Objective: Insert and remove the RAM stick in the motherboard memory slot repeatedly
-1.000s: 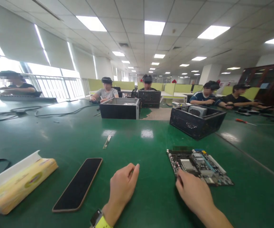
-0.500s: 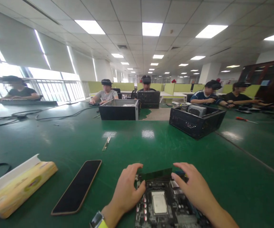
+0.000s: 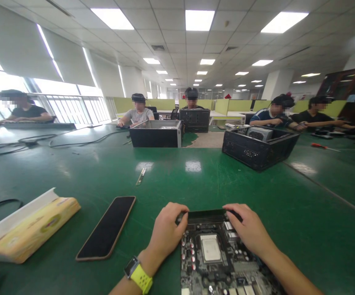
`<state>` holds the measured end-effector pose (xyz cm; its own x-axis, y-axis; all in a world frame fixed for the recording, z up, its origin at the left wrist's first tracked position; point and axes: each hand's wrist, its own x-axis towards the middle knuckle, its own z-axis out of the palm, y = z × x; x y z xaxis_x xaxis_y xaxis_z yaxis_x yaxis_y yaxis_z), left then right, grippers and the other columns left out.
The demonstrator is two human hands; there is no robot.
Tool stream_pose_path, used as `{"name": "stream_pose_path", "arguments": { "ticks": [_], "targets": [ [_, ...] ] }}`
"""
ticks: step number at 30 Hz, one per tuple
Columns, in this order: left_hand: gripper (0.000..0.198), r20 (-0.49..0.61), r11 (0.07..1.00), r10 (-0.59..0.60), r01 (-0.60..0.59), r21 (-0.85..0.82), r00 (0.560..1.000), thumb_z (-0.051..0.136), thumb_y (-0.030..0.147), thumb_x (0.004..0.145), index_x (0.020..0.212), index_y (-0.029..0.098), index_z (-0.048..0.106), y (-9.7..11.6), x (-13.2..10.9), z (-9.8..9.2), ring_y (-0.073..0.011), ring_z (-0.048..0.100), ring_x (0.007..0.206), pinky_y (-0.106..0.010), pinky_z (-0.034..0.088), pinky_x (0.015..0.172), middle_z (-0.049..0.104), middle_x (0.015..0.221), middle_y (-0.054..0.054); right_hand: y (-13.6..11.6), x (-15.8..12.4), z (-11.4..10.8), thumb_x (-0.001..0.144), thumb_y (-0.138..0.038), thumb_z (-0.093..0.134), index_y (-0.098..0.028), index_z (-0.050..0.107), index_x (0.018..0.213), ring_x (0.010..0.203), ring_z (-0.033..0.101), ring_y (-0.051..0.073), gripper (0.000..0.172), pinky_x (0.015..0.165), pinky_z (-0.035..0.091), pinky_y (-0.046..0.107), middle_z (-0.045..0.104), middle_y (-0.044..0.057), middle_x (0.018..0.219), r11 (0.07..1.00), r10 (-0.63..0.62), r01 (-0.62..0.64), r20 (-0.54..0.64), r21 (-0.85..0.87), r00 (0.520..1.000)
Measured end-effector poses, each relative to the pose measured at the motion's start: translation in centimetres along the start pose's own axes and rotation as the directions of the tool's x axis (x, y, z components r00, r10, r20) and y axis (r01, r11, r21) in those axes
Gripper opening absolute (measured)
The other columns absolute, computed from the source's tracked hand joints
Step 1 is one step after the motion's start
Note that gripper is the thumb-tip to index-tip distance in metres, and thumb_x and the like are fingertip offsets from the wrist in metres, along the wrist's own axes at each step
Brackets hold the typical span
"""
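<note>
A motherboard (image 3: 196, 262) lies on the green table right before me, with a bare silver processor (image 3: 210, 248) seated in it. Along its far edge, by the memory slots, runs a dark green strip that looks like a memory module (image 3: 206, 214). My left hand (image 3: 169, 229) is closed at the strip's left end, thumb and forefinger bent together. At the other end my right hand (image 3: 245, 227) is closed too, its fingertips beside the board's white connectors. The fingers partly cover both ends, so the exact contact is hidden. A watch (image 3: 138, 273) with a yellow-green band circles my left wrist.
Left of the board lie a phone (image 3: 106, 229) and a yellow tissue pack (image 3: 39, 227). Farther off is another memory module (image 3: 141, 177). Computer cases (image 3: 155, 138) (image 3: 257, 151) stand beyond, with a red screwdriver (image 3: 320, 146) at the right. Several people sit around the table.
Both hands have closed their fingers at the strip's ends, and the strip sits lower against the board's far edge. The view has tilted, showing more of the motherboard.
</note>
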<state>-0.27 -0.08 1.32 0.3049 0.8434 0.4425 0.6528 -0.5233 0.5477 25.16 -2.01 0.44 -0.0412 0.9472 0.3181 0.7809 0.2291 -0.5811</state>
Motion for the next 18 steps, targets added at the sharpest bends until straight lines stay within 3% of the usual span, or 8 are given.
{"name": "stream_pose_path", "arguments": {
  "ticks": [10,18],
  "targets": [
    [0.018,-0.009,0.999,-0.039,0.039,0.029,0.999,0.052,0.011,0.075,0.083,0.020,0.065,-0.10,0.10,0.05,-0.0190,0.060,0.080,-0.031,0.047,0.075,0.066,0.081,-0.003,-0.05,-0.13,0.02,0.086,-0.031,0.047,-0.022,0.067,0.100,0.098,0.058,0.021,0.026,0.089,0.043,0.035,0.069,0.004,0.100,1.000,0.010,-0.010,-0.019,0.012,1.000],
    [0.023,-0.067,0.999,-0.054,0.053,-0.012,0.996,0.044,0.019,0.084,0.088,0.020,0.067,-0.48,0.11,-0.10,-0.0178,0.062,0.082,-0.030,0.047,0.076,0.069,0.085,-0.003,-0.12,-0.10,-0.02,0.086,-0.032,0.046,-0.023,0.067,0.098,0.097,0.058,0.021,0.026,0.088,0.043,0.036,0.069,0.004,0.099,1.000,0.017,-0.016,-0.019,0.018,1.000]
  ]
}}
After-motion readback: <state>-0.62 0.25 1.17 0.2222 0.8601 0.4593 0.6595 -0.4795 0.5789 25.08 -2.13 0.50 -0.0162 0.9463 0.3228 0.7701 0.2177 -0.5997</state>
